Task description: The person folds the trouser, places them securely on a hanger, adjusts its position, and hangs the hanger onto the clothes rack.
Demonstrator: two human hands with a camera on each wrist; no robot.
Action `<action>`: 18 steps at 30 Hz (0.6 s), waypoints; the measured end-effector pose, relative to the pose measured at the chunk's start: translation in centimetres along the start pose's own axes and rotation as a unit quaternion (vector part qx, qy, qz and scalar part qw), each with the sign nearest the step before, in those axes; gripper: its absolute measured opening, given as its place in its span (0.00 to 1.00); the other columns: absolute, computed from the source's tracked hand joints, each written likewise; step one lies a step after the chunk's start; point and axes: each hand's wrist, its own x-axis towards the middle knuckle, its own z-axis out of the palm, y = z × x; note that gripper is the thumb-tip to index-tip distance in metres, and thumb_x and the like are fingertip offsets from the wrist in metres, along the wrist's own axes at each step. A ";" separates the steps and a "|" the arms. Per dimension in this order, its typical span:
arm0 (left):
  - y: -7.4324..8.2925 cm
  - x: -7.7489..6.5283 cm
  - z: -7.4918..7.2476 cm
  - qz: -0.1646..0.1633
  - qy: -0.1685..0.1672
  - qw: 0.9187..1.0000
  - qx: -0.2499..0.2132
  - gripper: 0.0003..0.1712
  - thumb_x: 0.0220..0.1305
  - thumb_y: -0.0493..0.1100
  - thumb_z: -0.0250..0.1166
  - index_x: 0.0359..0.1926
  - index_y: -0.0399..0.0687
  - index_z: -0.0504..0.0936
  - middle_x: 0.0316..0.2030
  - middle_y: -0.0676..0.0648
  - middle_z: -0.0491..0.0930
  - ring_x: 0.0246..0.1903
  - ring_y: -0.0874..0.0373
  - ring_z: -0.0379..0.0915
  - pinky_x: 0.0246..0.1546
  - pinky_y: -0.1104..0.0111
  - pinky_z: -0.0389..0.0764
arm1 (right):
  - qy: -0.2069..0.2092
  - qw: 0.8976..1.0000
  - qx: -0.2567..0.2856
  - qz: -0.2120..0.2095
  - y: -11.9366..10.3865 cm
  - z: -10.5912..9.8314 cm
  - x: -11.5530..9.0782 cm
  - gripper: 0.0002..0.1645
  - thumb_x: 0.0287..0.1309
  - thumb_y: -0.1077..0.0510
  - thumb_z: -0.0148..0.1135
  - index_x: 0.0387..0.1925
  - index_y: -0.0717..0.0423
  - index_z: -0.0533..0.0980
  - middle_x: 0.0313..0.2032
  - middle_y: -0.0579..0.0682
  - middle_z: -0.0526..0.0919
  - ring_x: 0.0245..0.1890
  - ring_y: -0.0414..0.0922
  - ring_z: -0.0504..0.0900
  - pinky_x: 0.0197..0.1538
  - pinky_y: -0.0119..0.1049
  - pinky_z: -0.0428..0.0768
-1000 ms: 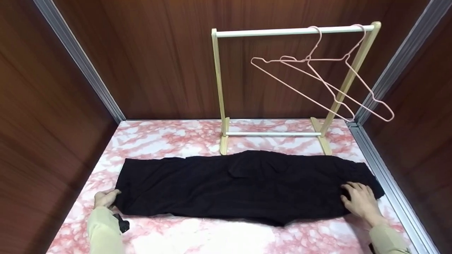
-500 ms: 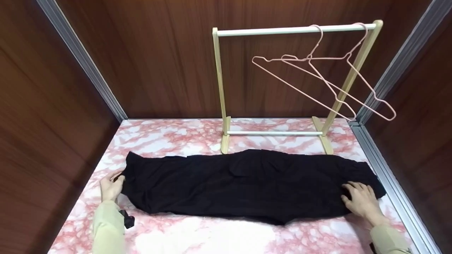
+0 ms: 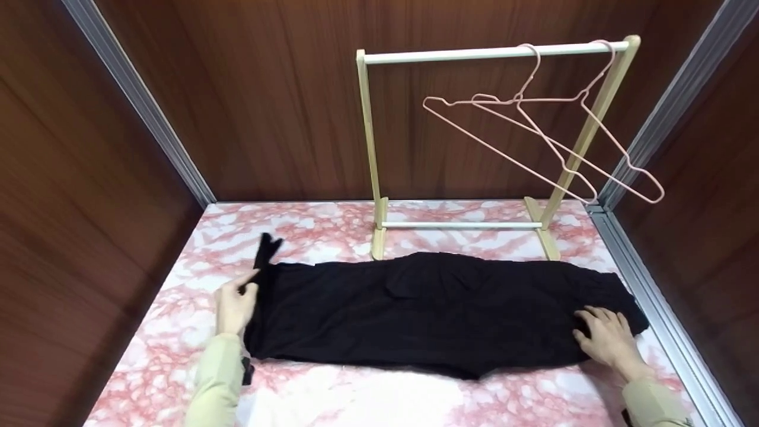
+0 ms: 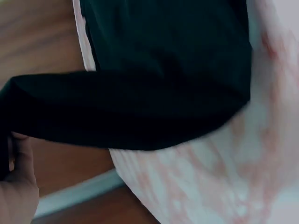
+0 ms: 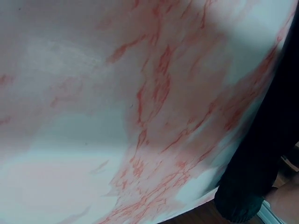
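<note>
A pair of black trousers [image 3: 415, 314], seemingly folded lengthwise, lies across the table with its gathered waist end at the right. My left hand [image 3: 235, 302] pinches the leg end and holds it raised off the table. In the left wrist view the lifted black cloth [image 4: 117, 109] stretches away from my thumb [image 4: 22, 172]. My right hand [image 3: 606, 337] rests on the trousers near the waist, fingers slightly bent. Only a bit of that hand shows beside the waist end [image 5: 240, 200] in the right wrist view.
Behind the trousers stands a small rack with a white rail [image 3: 439, 56] and wooden posts [image 3: 369, 136]. Two pink hangers [image 3: 504, 155] hang at its right side. Brown panels [image 3: 284, 118] with metal corner strips [image 3: 139, 95] enclose the pink-and-white marbled table [image 3: 332, 397].
My left hand has lifted the leg end and carried it to the right, so the trousers' left side is shorter. My right hand has stayed in place.
</note>
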 end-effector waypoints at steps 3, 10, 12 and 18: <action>1.6 -0.6 1.1 0.025 -0.007 0.999 0.022 0.22 0.62 0.32 0.56 0.55 0.41 0.85 0.54 0.35 0.84 0.43 0.46 0.80 0.45 0.72 0.76 | -0.004 1.000 0.002 0.003 0.0 0.0 0.0 0.28 0.59 0.58 0.62 0.57 0.71 0.73 0.62 0.77 0.70 0.63 0.75 0.64 0.67 0.74 0.53; 5.7 -1.9 3.3 0.073 -0.007 0.997 0.025 0.19 0.64 0.33 0.58 0.54 0.36 0.84 0.54 0.36 0.84 0.59 0.37 0.75 0.65 0.50 0.71 | -0.010 1.000 0.006 0.008 -0.1 -0.1 -0.2 0.28 0.60 0.57 0.61 0.57 0.72 0.73 0.62 0.76 0.70 0.64 0.74 0.63 0.67 0.74 0.52; 6.6 -2.3 3.9 0.095 0.001 0.995 0.028 0.18 0.64 0.33 0.59 0.53 0.35 0.85 0.52 0.37 0.85 0.55 0.37 0.77 0.62 0.50 0.74 | -0.012 1.000 0.006 0.008 -0.1 -0.2 -0.2 0.28 0.60 0.57 0.61 0.57 0.72 0.73 0.62 0.76 0.69 0.64 0.74 0.63 0.67 0.73 0.52; 8.6 -2.7 4.6 0.127 0.021 0.991 0.043 0.17 0.63 0.34 0.61 0.51 0.35 0.86 0.50 0.38 0.87 0.48 0.40 0.79 0.54 0.51 0.78 | -0.014 1.000 0.009 0.006 0.0 -0.2 -0.1 0.29 0.60 0.57 0.61 0.58 0.72 0.72 0.63 0.76 0.69 0.64 0.74 0.62 0.68 0.73 0.52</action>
